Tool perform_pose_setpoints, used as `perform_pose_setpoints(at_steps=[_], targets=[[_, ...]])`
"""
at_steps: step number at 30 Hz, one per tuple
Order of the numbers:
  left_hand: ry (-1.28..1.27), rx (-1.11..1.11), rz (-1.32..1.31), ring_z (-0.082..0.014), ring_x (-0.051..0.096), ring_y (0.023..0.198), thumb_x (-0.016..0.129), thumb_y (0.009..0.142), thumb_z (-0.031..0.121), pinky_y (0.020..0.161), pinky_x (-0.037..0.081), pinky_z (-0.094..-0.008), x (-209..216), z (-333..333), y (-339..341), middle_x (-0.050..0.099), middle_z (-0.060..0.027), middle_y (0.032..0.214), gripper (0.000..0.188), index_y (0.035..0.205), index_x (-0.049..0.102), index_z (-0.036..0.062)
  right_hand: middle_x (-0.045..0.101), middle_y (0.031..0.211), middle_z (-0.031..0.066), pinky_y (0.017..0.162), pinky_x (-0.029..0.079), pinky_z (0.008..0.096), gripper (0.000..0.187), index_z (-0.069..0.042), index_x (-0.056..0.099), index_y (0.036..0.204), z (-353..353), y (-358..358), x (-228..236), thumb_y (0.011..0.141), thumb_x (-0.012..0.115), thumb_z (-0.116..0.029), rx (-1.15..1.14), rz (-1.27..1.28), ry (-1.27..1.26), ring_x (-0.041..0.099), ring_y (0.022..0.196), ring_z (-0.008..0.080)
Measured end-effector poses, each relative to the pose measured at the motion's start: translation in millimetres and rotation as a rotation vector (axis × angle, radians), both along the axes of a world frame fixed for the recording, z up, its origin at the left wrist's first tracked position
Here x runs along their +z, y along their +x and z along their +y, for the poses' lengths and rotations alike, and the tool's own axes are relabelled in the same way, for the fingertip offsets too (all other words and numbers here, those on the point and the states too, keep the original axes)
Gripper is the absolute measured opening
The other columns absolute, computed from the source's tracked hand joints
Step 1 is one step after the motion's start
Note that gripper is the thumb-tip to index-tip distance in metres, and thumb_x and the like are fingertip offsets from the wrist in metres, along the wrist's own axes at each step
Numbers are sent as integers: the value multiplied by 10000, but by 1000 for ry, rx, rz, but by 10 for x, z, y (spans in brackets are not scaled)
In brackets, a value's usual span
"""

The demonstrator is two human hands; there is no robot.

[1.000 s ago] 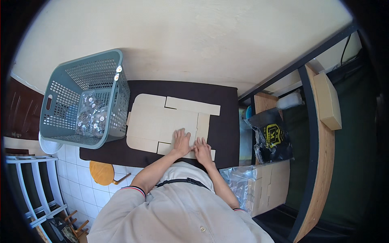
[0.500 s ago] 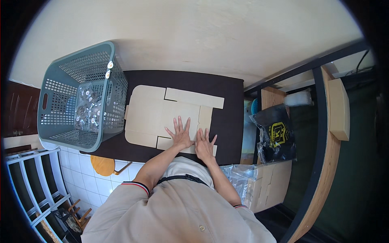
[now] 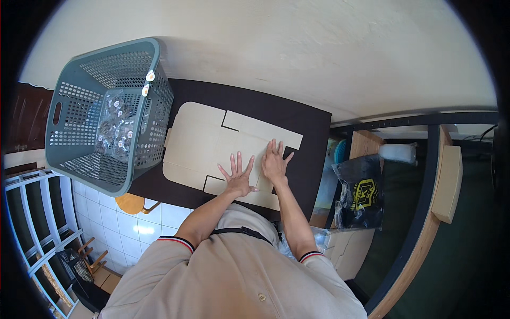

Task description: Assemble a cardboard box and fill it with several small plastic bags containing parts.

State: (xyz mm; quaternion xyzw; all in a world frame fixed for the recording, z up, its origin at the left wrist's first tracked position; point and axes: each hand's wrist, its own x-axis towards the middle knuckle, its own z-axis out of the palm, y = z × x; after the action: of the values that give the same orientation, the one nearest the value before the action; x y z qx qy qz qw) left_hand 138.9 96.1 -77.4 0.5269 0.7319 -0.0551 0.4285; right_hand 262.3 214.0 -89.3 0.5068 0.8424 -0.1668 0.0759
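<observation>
A flat, unfolded cardboard box (image 3: 199, 139) with slits and flaps lies on the dark-covered table (image 3: 297, 112). Palm down, my left hand (image 3: 238, 178) rests on the middle of the cardboard near its close edge, fingers spread wide. To its right, my right hand (image 3: 275, 164) presses along the crease of the right flap, its fingers stretched forward and the thumb or a side finger apart. Neither hand holds anything; both are open against the cardboard. Part of the right flap is hidden under my right hand.
A grey-green perforated basket (image 3: 146, 122) at the left holds clear bags of small items (image 3: 114, 127). At the right stand a shelf frame (image 3: 433, 175) with a black plastic bag (image 3: 361, 194) and a small carton (image 3: 447, 183). A wall (image 3: 265, 53) rises behind the table.
My right hand has slid away from me along the right flap's crease, and that flap now lies partly under it. My left hand stays nearly in place. The view has turned slightly.
</observation>
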Motion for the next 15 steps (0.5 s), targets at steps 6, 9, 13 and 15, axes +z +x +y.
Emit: perform_pose_setpoints(at_steps=[6,9,13,15], targets=[[78,43,-29,-441,-331,1532,865,742,576,1018,-176,-867,-61,-41,15,-308,-229,1683,1359,1672,-101,357,363,1660,181,1134,82,847,609,32,424,1547,-558,203,131,1008,479,-246,5,-23,0,227,1571,427],[101,28,33,-444,-317,1538,868,751,546,1017,-175,-868,-134,-61,31,-298,-230,1687,1341,1677,-84,357,361,1672,152,1146,20,837,619,35,443,1538,-904,256,184,1003,527,-265,7,-69,-19,218,1587,378],[138,-12,47,-450,-316,1537,862,766,521,1014,-172,-871,-117,-77,43,-293,-232,1689,1321,1678,-79,357,395,1654,143,1140,5,842,605,17,474,1526,-1238,366,240,1000,539,-275,-12,-36,-50,240,1576,392],[148,18,22,-451,-319,1536,867,747,534,1015,-167,-873,-114,-106,33,-296,-235,1688,1336,1676,-80,369,399,1651,147,1130,-2,851,591,3,484,1526,-1371,429,341,1006,530,-274,64,-50,-100,231,1579,398]])
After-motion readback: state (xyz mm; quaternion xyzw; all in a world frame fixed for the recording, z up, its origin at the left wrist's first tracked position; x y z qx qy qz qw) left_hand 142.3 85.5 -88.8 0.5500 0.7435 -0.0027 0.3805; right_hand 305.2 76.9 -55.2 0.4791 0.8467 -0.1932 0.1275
